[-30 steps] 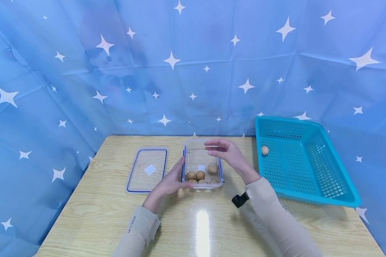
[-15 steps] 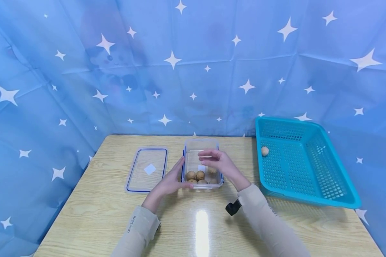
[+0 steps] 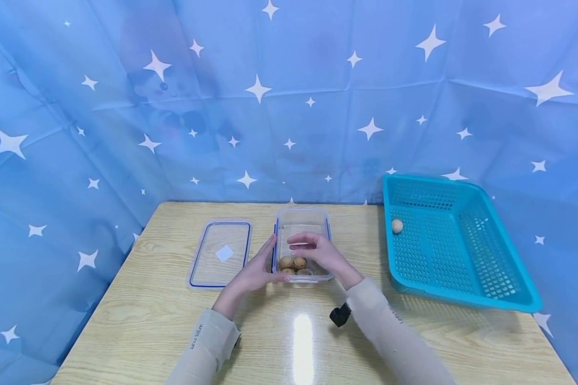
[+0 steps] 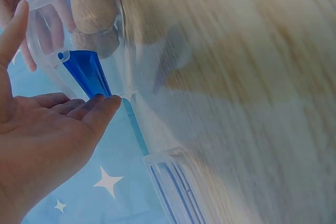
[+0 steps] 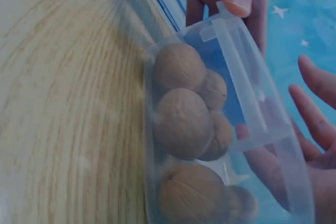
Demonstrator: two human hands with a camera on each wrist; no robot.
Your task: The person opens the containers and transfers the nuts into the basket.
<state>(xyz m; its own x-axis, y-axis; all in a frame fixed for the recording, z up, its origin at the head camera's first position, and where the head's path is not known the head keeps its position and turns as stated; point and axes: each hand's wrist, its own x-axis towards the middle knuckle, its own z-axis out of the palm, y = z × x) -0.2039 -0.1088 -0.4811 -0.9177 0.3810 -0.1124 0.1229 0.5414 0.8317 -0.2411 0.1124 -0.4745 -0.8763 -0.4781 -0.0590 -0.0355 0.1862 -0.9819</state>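
Observation:
A clear plastic box (image 3: 302,215) with blue-trimmed sides stands on the table. Inside it, towards the front, lie several walnuts (image 3: 299,262), more plainly visible as round brown walnuts (image 5: 181,121) in the right wrist view. My left hand (image 3: 252,272) touches the box's left side with straight fingers, its thumb at the front corner. Those fingertips meet a blue clip (image 4: 89,72) in the left wrist view. Over the box's right side reaches my right hand (image 3: 320,254), fingers loosely bent above the walnuts. Nothing is visible in its grasp, and it hides part of the box.
Left of the box lies its clear lid (image 3: 221,232) with a blue seal. A turquoise perforated basket (image 3: 467,300) stands at the right, a single walnut (image 3: 397,225) near its left wall. Behind the wooden table (image 3: 149,321) hangs a blue star-patterned curtain (image 3: 289,117).
My right hand has moved left and lower over the box, covering the walnuts on its right side. My left hand, the lid and the basket have stayed put.

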